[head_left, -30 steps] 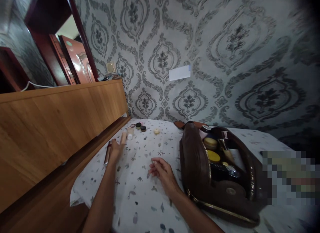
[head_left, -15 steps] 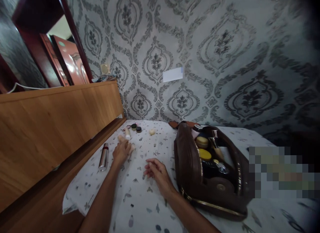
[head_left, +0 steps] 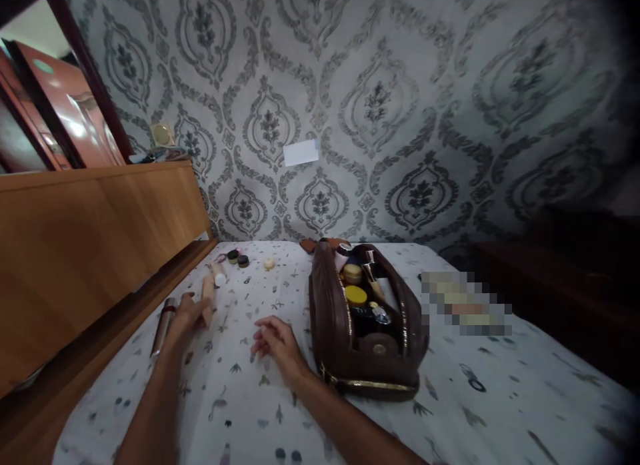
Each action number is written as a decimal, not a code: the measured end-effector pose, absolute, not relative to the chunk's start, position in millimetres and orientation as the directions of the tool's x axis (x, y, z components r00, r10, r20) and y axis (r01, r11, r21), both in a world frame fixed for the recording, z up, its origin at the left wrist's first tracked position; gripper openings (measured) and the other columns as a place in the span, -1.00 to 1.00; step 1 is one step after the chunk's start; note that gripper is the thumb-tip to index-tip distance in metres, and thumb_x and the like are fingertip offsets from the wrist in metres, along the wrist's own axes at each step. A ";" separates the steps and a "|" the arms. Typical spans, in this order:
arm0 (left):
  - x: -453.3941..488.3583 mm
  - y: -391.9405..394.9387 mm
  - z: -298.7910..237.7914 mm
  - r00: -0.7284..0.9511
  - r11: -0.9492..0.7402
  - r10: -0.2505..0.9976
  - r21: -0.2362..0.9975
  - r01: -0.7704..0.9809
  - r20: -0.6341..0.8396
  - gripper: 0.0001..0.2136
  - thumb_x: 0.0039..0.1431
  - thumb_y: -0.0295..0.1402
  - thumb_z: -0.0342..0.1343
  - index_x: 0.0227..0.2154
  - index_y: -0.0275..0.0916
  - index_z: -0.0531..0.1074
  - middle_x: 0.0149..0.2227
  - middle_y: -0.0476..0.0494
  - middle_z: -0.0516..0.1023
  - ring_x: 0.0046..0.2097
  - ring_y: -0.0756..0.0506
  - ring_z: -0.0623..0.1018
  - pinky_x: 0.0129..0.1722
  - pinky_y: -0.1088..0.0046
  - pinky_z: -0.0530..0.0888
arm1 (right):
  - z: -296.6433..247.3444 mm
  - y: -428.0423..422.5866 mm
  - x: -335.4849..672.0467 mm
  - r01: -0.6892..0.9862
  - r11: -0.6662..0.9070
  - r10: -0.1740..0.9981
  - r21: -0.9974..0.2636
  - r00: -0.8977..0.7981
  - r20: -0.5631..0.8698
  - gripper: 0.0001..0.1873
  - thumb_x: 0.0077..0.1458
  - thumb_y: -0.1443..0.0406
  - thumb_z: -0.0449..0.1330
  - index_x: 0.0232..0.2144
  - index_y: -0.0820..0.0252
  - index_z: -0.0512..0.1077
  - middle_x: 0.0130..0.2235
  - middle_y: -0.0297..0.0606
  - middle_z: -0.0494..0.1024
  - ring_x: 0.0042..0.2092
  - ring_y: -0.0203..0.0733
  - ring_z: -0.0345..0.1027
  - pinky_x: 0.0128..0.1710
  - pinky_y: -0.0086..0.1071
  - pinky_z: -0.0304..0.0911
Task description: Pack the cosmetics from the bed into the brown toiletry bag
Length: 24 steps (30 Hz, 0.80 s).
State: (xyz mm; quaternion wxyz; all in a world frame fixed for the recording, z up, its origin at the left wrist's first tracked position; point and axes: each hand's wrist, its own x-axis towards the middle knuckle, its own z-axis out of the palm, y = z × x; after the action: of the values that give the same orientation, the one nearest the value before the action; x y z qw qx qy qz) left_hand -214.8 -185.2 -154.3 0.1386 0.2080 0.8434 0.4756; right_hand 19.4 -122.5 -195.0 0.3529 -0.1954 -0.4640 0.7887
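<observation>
My left hand (head_left: pixel 185 316) is low over the bed sheet, fingers apart, with its thumb side touching or just beside a beige tube (head_left: pixel 208 293) standing or lying there. On its other side is a shiny metallic cylinder (head_left: pixel 164 322) with a dark red band, partly hidden by the hand. My right hand (head_left: pixel 280 346) hovers over the sheet, fingers loosely bent, holding nothing. To its right, a dark brown toiletry bag (head_left: pixel 327 318) gapes unzipped. Inside it show a yellow-lidded jar (head_left: pixel 356 296), a gold-lidded jar (head_left: pixel 353 273) and other cosmetics.
Behind the beige tube lie a small white-capped tube (head_left: pixel 219 274), dark-lidded jars (head_left: pixel 243 260) and a cream-coloured jar (head_left: pixel 269 263). A wooden headboard (head_left: pixel 100 232) borders the left; patterned wallpaper rises behind. A brown item (head_left: pixel 307 245) lies behind the bag. A blurred patch covers something at right.
The view has turned to the right. My left hand has come off the beige tube's top and shifted left, closer to the metallic cylinder. My right hand keeps nearly the same pose.
</observation>
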 end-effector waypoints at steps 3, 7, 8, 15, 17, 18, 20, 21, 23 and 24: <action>-216.4 -191.1 -152.6 -0.847 0.331 0.513 0.943 0.046 -0.139 -0.75 0.05 -0.35 0.12 -0.19 -0.26 0.31 -0.54 0.01 0.39 -0.45 -0.10 0.51 -0.49 0.41 0.47 | -194.9 -122.0 19.0 -0.369 -0.323 0.730 -0.872 -0.683 0.019 -0.57 -0.13 0.02 0.35 -0.36 0.24 0.44 -0.48 -0.36 0.48 -0.53 -0.29 0.42 -0.57 -0.47 0.20; -200.5 -184.3 -147.7 -0.706 0.147 0.688 0.985 -0.089 -0.167 -0.73 -0.13 -0.43 0.26 -0.30 -0.29 0.38 -0.42 -0.09 0.51 -0.40 -0.07 0.54 -0.40 0.42 0.53 | -195.1 -121.6 19.2 -0.369 -0.321 0.724 -0.872 -0.689 0.025 -0.53 -0.13 -0.01 0.35 -0.32 0.25 0.46 -0.44 -0.32 0.50 -0.50 -0.27 0.44 -0.55 -0.46 0.23; -193.7 -180.5 -147.4 -0.643 0.093 0.751 0.988 -0.127 -0.153 -0.66 -0.19 -0.46 0.29 -0.27 -0.30 0.40 -0.37 -0.11 0.54 -0.38 -0.07 0.54 -0.36 0.40 0.54 | -195.5 -121.4 19.1 -0.374 -0.319 0.730 -0.871 -0.683 0.026 -0.50 -0.13 -0.03 0.35 -0.29 0.25 0.46 -0.43 -0.31 0.50 -0.49 -0.26 0.45 -0.55 -0.46 0.24; -146.8 -162.7 -155.4 -0.290 -0.078 0.957 0.959 -0.271 -0.004 -0.52 -0.20 -0.45 0.40 -0.15 -0.25 0.39 -0.20 -0.16 0.58 -0.29 -0.10 0.58 -0.34 0.42 0.55 | -195.4 -120.4 17.9 -0.390 -0.321 0.731 -0.863 -0.681 0.036 -0.38 -0.17 -0.10 0.36 -0.21 0.26 0.45 -0.35 -0.22 0.54 -0.44 -0.18 0.50 -0.56 -0.43 0.28; -139.1 -162.8 -156.0 -0.237 -0.118 0.970 0.948 -0.296 0.047 -0.55 -0.14 -0.45 0.39 -0.15 -0.24 0.39 -0.18 -0.18 0.59 -0.27 -0.09 0.59 -0.31 0.44 0.54 | -194.2 -120.1 18.2 -0.395 -0.314 0.710 -0.863 -0.701 0.062 -0.39 -0.16 -0.08 0.36 -0.23 0.28 0.45 -0.38 -0.22 0.56 -0.46 -0.22 0.48 -0.55 -0.45 0.26; -136.7 -163.0 -155.9 -0.229 -0.130 0.972 0.944 -0.304 0.060 -0.56 -0.12 -0.43 0.39 -0.14 -0.24 0.38 -0.19 -0.19 0.60 -0.27 -0.10 0.60 -0.29 0.44 0.53 | -193.8 -119.9 18.3 -0.395 -0.307 0.704 -0.866 -0.707 0.073 -0.40 -0.17 -0.07 0.37 -0.24 0.28 0.46 -0.41 -0.24 0.56 -0.48 -0.24 0.46 -0.56 -0.46 0.24; -135.1 -163.2 -155.2 -0.228 -0.134 0.972 0.938 -0.321 0.061 -0.58 -0.05 -0.34 0.38 -0.14 -0.25 0.37 -0.22 -0.21 0.61 -0.27 -0.13 0.61 -0.28 0.40 0.53 | -193.5 -119.5 18.3 -0.381 -0.278 0.696 -0.882 -0.712 0.088 -0.45 -0.17 -0.04 0.38 -0.28 0.29 0.47 -0.48 -0.27 0.55 -0.51 -0.27 0.42 -0.57 -0.47 0.20; -135.4 -162.9 -154.9 -0.239 -0.133 0.969 0.936 -0.327 0.055 -0.59 -0.02 -0.27 0.37 -0.15 -0.26 0.37 -0.25 -0.22 0.61 -0.28 -0.14 0.62 -0.28 0.38 0.53 | -193.3 -119.3 18.3 -0.370 -0.260 0.694 -0.892 -0.714 0.094 -0.47 -0.15 -0.03 0.37 -0.29 0.29 0.47 -0.51 -0.28 0.54 -0.53 -0.28 0.40 -0.57 -0.48 0.19; -137.3 -161.9 -154.1 -0.282 -0.139 0.958 0.934 -0.330 0.043 -0.60 0.02 -0.12 0.32 -0.20 -0.28 0.38 -0.30 -0.24 0.62 -0.29 -0.17 0.62 -0.30 0.36 0.52 | -192.7 -119.2 18.7 -0.350 -0.228 0.688 -0.909 -0.719 0.104 -0.53 -0.10 0.01 0.35 -0.30 0.28 0.48 -0.53 -0.29 0.53 -0.54 -0.29 0.37 -0.57 -0.47 0.18; -138.3 -161.2 -153.6 -0.306 -0.143 0.951 0.934 -0.327 0.038 -0.59 0.03 -0.07 0.30 -0.23 -0.28 0.38 -0.31 -0.25 0.62 -0.30 -0.18 0.62 -0.31 0.36 0.52 | -192.2 -119.3 19.0 -0.342 -0.218 0.683 -0.914 -0.722 0.107 -0.57 -0.08 0.04 0.34 -0.29 0.28 0.48 -0.52 -0.30 0.53 -0.54 -0.29 0.37 -0.57 -0.47 0.18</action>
State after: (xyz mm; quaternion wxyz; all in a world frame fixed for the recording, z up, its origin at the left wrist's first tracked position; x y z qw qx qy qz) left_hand -138.3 -161.2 -153.6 0.4760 0.3470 0.4495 0.6715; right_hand 19.0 -119.3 -192.2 0.3355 -0.1618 -0.5278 0.7633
